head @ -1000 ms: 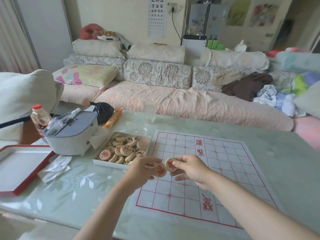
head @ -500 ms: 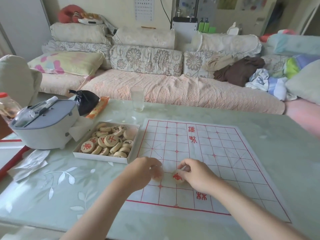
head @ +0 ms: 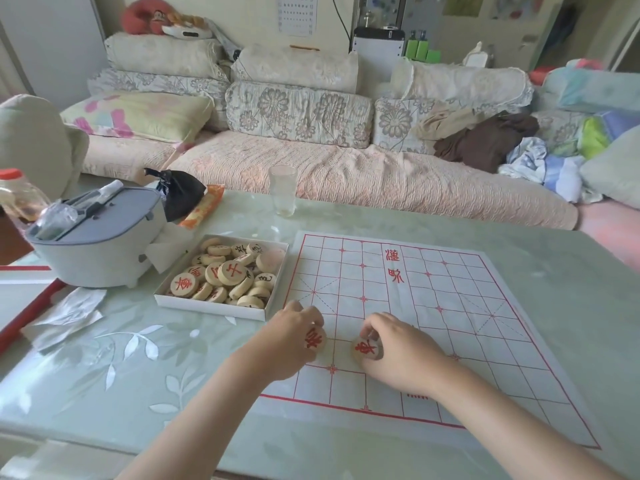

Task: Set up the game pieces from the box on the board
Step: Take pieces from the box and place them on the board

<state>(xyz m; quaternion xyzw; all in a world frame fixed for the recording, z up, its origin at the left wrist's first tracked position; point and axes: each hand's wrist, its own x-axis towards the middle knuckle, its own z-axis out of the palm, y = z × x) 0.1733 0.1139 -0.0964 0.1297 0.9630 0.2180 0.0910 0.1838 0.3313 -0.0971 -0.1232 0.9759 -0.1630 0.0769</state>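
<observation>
A white paper board (head: 433, 306) with a red grid lies on the glass table. Left of it stands a shallow white box (head: 214, 308) holding several round wooden pieces (head: 228, 271) marked in red or black. My left hand (head: 291, 341) pinches a round piece with a red character (head: 316, 341) at the board's near-left part. My right hand (head: 398, 351) pinches another red-marked piece (head: 366, 348) a little to the right, low over the board. I cannot tell whether either piece touches the paper.
A grey lidded appliance (head: 100, 247) stands left of the box, with crumpled tissue (head: 65, 313) in front of it. A drinking glass (head: 283, 190), a black bag (head: 180, 195) and an orange packet (head: 202, 211) sit at the table's far side. A red-edged tray (head: 24, 306) lies far left.
Both hands have come down from mid-air with their pieces to the near-left part of the board and moved slightly apart. The camera has tilted down and shifted.
</observation>
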